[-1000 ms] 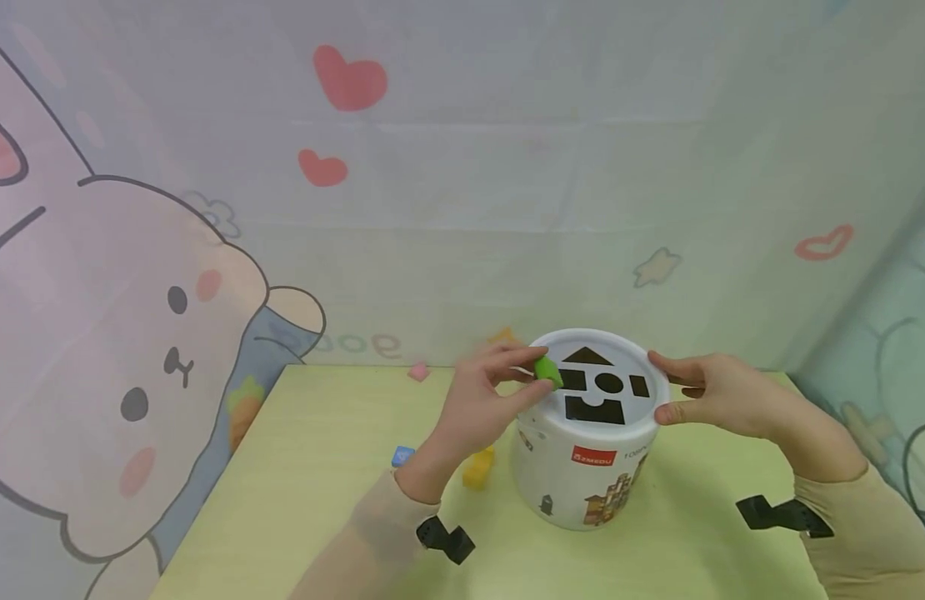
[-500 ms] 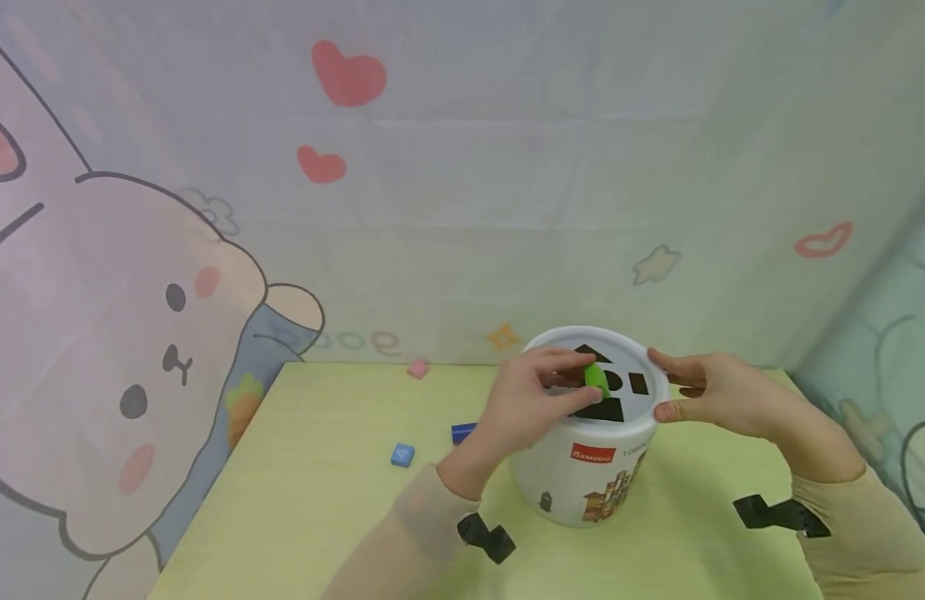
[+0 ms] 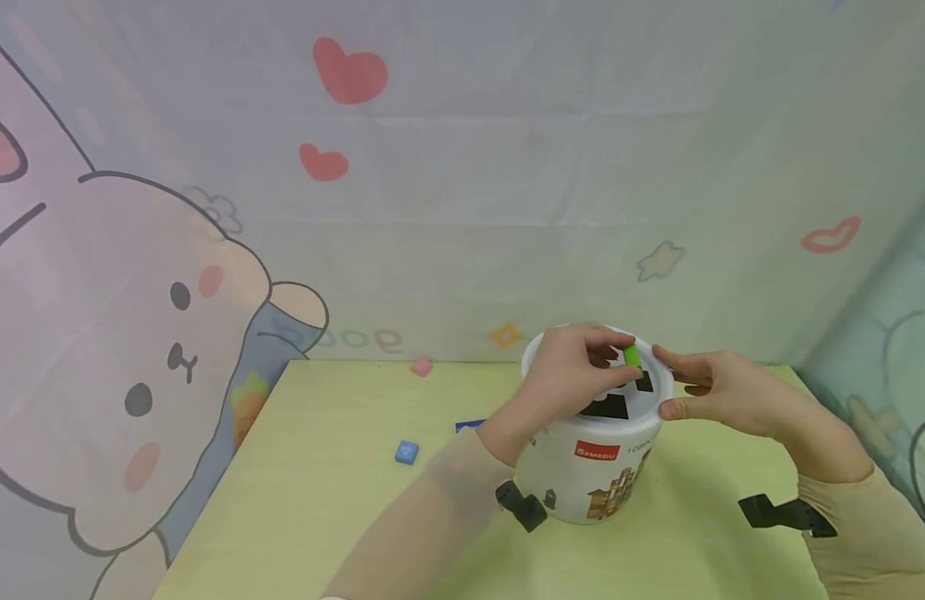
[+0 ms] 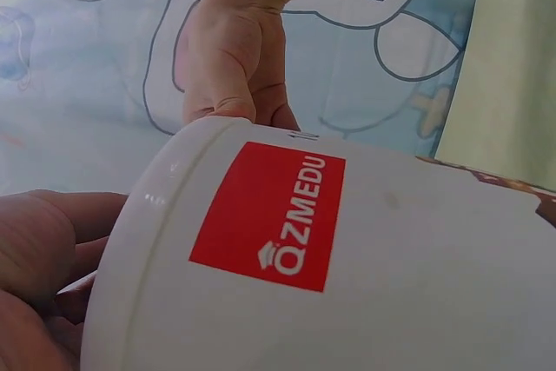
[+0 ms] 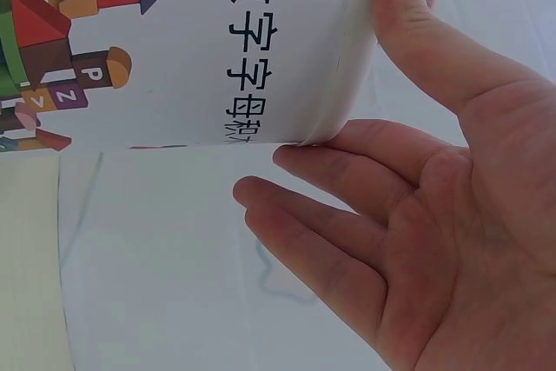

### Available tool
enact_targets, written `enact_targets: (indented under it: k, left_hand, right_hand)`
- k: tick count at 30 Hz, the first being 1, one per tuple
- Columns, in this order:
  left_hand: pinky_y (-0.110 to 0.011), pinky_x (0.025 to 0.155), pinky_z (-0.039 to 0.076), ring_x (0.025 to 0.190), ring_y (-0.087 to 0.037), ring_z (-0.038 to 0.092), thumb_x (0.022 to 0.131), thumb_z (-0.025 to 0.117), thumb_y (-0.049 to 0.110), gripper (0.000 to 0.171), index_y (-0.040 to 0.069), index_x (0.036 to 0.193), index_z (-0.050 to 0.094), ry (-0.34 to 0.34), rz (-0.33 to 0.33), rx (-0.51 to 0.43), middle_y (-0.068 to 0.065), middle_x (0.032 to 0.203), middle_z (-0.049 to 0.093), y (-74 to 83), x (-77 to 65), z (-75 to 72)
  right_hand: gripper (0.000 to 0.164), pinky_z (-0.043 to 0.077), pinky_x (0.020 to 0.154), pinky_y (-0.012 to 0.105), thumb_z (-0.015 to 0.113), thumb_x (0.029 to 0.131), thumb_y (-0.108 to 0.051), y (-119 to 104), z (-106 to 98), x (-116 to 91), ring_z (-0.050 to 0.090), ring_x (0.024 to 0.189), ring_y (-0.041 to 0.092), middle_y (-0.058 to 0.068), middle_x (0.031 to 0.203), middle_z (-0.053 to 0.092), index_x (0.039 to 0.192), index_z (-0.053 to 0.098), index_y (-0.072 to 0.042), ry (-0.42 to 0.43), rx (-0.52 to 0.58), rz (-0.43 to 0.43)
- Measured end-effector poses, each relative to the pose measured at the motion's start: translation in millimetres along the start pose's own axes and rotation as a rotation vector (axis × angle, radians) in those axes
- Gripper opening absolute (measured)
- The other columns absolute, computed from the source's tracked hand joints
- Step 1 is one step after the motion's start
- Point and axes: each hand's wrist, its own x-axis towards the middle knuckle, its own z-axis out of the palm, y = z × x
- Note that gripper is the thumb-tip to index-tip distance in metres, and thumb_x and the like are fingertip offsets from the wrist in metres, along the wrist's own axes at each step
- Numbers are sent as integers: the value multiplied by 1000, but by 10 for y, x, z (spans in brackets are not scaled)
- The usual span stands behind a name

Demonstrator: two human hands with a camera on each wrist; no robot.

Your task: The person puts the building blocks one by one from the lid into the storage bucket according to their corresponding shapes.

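My left hand (image 3: 563,367) pinches a small green block (image 3: 632,356) between thumb and fingers. The block is close over the rectangular hole (image 3: 644,382) at the right side of the white lid (image 3: 646,407). That lid sits on a white bucket (image 3: 567,467) with a red label and printed toy blocks. My right hand (image 3: 732,392) rests at the lid's right rim, its fingers fairly straight and the thumb touching the edge. In the right wrist view the lower fingers (image 5: 321,223) extend beside the bucket. My left hand covers most of the other holes.
A light blue block (image 3: 406,452) lies on the pale green table (image 3: 320,500) left of the bucket. Near it, a dark blue piece (image 3: 470,425) is partly hidden by my left arm. A printed cloth (image 3: 462,275) hangs behind the table.
My left hand has carried the green block rightward across the lid, from its left edge to the right hole. The right hand has stayed at the rim. A yellow block is now hidden.
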Motion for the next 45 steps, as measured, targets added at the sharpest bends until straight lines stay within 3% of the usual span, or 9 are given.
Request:
enact_targets:
  k: [6, 15, 25, 32, 39, 41, 45]
  left_hand:
    - [-13, 77, 54, 92, 1, 67, 94, 86, 22, 35, 13, 127, 80, -36, -58, 67, 9, 114, 76, -17, 93, 63]
    - [-12, 78, 54, 101, -6, 72, 93, 87, 21, 33, 15, 125, 81, -73, -66, 79, 10, 116, 77, -46, 138, 123]
    - [-7, 78, 49, 97, 5, 67, 95, 85, 29, 36, 18, 129, 81, -106, -59, 267, 11, 117, 78, -20, 104, 156]
    - [-7, 78, 48, 97, 6, 67, 96, 85, 31, 40, 20, 134, 78, -125, -54, 307, 12, 119, 78, -33, 107, 171]
    - [-7, 78, 48, 105, 0, 70, 97, 83, 34, 44, 21, 138, 75, -136, -41, 327, 12, 125, 76, -39, 93, 158]
    - [-7, 78, 48, 106, -2, 71, 97, 83, 34, 45, 21, 139, 75, -135, -38, 324, 12, 126, 76, -40, 88, 152]
    - [-7, 79, 49, 105, 1, 70, 97, 82, 35, 45, 21, 140, 74, -133, -33, 315, 13, 127, 75, -34, 85, 147]
  right_hand:
    - [91, 58, 99, 56, 81, 97, -36, 14, 5, 6, 59, 134, 48, 29, 155, 50, 165, 34, 2, 10, -17, 0]
    - [89, 60, 97, 51, 80, 98, -29, 59, 5, 12, 62, 130, 49, 33, 154, 50, 165, 32, 3, -2, -5, -17]
    - [89, 61, 95, 51, 79, 99, -33, 32, 16, -4, 64, 127, 50, 33, 154, 50, 166, 31, 1, 4, 9, -5]
    - [87, 61, 93, 39, 79, 99, -31, 77, 27, -13, 61, 130, 50, 30, 154, 51, 166, 33, 0, 19, 8, -30]
    - [86, 57, 90, 25, 79, 100, -29, 81, 40, -17, 59, 133, 50, 29, 155, 50, 166, 32, 0, 16, 22, -30]
    - [86, 57, 91, 27, 79, 100, -29, 78, 41, -11, 60, 132, 49, 30, 155, 50, 166, 32, 0, 15, 26, -26]
    - [87, 61, 93, 41, 79, 100, -29, 78, 40, -2, 63, 128, 51, 32, 154, 50, 166, 31, 0, 14, 18, -23]
